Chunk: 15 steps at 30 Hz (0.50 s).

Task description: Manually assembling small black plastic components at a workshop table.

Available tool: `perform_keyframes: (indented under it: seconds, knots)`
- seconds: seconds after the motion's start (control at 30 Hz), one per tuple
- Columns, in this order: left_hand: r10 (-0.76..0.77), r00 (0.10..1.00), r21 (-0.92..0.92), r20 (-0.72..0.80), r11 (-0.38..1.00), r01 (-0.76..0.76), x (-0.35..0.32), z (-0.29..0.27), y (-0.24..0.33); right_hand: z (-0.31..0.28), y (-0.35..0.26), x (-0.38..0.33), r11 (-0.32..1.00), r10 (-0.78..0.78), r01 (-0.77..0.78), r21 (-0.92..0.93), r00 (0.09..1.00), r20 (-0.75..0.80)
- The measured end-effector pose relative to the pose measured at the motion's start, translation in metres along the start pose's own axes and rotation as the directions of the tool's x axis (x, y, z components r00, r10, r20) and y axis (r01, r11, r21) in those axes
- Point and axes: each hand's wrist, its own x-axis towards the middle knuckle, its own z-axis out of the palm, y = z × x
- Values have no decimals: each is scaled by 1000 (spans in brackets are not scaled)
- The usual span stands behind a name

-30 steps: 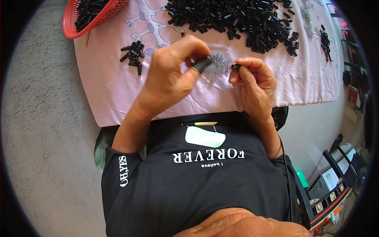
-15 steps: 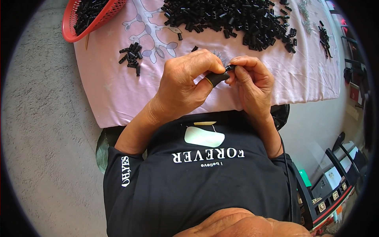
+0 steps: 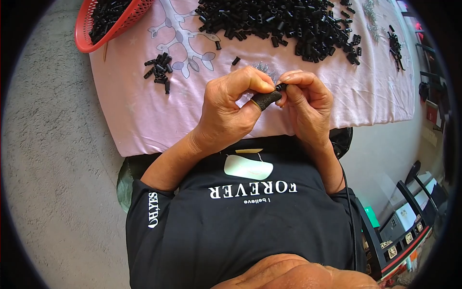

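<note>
Above the near part of the table, my left hand (image 3: 224, 103) pinches with thumb and forefinger; its thumb wears a black finger cot (image 3: 266, 100) with a yellowish edge. My right hand (image 3: 312, 103) faces it, also closed in a pinch. Between the fingertips sits a small black tube-shaped part (image 3: 281, 87), mostly covered, with both hands on it. Just beyond the hands lies a small heap of thin silvery pieces (image 3: 263, 67), too fine to identify. One loose black tube (image 3: 236, 60) rests beside that heap.
A big pile of black tubes (image 3: 269, 21) spreads over the far side of the pink tablecloth (image 3: 130, 113). At left are a smaller cluster of tubes (image 3: 159, 67) and a red basket (image 3: 86, 48) holding more. Silvery pieces (image 3: 371, 19) and black parts (image 3: 395, 48) lie far right.
My left hand has turned and shifted slightly, uncovering more of the silvery heap. The black part remains between both hands' fingertips.
</note>
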Motion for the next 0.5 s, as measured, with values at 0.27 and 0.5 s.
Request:
perform_keyframes:
  seconds: [0.27,0.5]
  knots:
    - [83,997,99,-11,992,-81,1,3,-4,-2,-3,0,1000,25,-25,-4,1000,13]
    - [169,985,318,-21,936,-154,11,3,6,1,-6,-1,996,82,-82,38,997,8]
